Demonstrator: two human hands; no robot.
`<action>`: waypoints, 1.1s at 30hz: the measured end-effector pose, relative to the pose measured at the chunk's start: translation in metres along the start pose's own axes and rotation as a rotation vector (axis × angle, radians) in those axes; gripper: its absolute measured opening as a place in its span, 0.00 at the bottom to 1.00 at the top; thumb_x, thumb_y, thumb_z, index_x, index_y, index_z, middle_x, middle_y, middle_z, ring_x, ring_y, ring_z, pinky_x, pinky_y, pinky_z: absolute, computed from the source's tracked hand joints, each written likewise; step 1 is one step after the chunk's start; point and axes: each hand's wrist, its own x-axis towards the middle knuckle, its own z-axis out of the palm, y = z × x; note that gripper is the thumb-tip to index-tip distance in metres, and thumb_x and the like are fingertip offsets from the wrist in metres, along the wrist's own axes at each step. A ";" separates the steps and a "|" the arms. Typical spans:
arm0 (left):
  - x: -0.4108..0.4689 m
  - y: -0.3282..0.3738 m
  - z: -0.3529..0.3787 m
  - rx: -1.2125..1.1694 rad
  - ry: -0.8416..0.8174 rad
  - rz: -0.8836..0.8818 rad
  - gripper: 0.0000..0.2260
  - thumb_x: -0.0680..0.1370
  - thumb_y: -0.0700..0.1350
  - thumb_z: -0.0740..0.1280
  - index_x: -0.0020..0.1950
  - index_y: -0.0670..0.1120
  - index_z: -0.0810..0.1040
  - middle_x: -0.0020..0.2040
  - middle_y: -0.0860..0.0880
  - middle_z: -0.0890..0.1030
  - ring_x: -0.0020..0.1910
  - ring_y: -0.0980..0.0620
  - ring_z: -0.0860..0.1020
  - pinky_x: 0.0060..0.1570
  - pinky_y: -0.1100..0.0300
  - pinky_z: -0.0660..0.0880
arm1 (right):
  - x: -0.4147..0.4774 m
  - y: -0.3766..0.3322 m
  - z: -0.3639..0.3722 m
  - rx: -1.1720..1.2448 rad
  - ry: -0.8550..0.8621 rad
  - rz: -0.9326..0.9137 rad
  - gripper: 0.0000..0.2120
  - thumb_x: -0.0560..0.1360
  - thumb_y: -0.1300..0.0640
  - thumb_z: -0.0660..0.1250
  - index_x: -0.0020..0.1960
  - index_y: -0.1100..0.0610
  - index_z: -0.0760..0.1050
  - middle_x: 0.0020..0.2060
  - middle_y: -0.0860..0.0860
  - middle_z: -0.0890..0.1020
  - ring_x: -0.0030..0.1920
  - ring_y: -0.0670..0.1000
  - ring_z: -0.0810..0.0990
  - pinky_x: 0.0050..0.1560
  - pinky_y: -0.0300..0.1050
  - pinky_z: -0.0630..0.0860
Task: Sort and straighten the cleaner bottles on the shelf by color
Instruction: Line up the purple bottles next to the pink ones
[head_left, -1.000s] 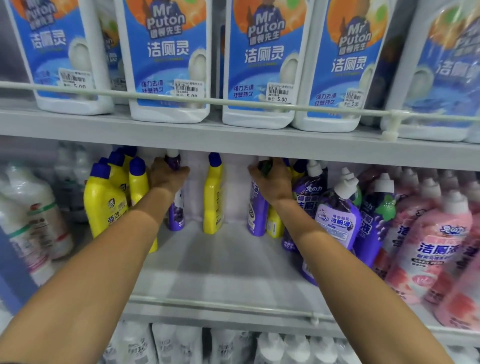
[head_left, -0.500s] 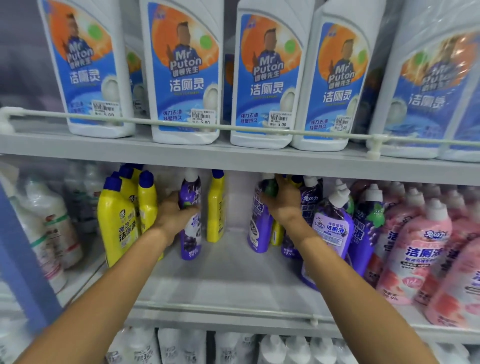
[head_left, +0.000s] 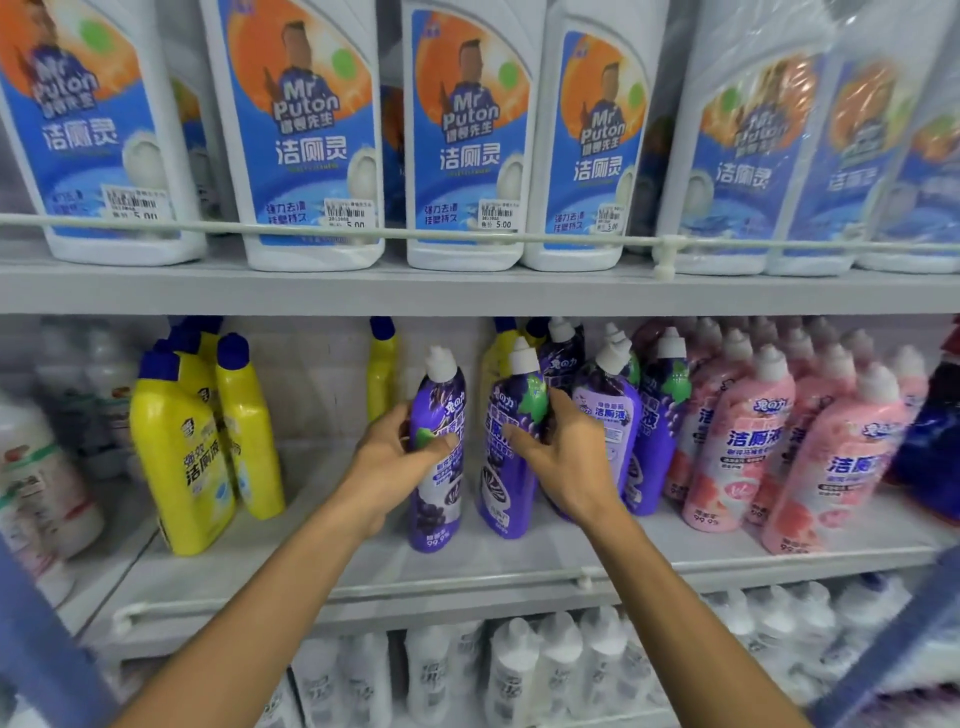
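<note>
Two upright bottles in play: my left hand (head_left: 389, 467) gripped a purple bottle (head_left: 439, 493), my right hand (head_left: 571, 467) its twin (head_left: 503, 493), fingers curled round both. Purple row (head_left: 608, 387) stood just right of them, so rightward, I judged.

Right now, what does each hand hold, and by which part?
The left hand grips one purple cleaner bottle around its middle; the right hand grips the neighbouring purple cleaner bottle, also around its middle.

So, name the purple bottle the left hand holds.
The leftmost purple bottle, nearest the yellow bottles; the left hand grips it, the right hand the next purple bottle.
</note>
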 end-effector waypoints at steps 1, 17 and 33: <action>0.001 0.001 0.011 -0.005 -0.021 0.003 0.15 0.74 0.39 0.76 0.56 0.54 0.80 0.52 0.50 0.86 0.53 0.49 0.85 0.57 0.51 0.81 | -0.002 0.001 -0.010 -0.034 -0.011 0.000 0.12 0.73 0.55 0.77 0.49 0.55 0.74 0.30 0.45 0.76 0.28 0.41 0.74 0.30 0.31 0.67; 0.016 0.001 0.112 0.081 -0.071 0.097 0.16 0.73 0.49 0.77 0.59 0.57 0.79 0.51 0.56 0.86 0.50 0.54 0.84 0.57 0.50 0.81 | -0.012 0.040 -0.082 -0.190 0.028 -0.002 0.13 0.70 0.50 0.80 0.49 0.51 0.78 0.38 0.45 0.84 0.36 0.40 0.80 0.37 0.28 0.72; 0.038 0.001 0.147 0.137 -0.088 0.083 0.13 0.76 0.50 0.74 0.58 0.49 0.79 0.51 0.53 0.85 0.50 0.52 0.83 0.54 0.50 0.81 | 0.003 0.080 -0.101 -0.056 -0.011 0.057 0.23 0.74 0.48 0.77 0.64 0.54 0.76 0.50 0.43 0.86 0.48 0.42 0.84 0.51 0.39 0.81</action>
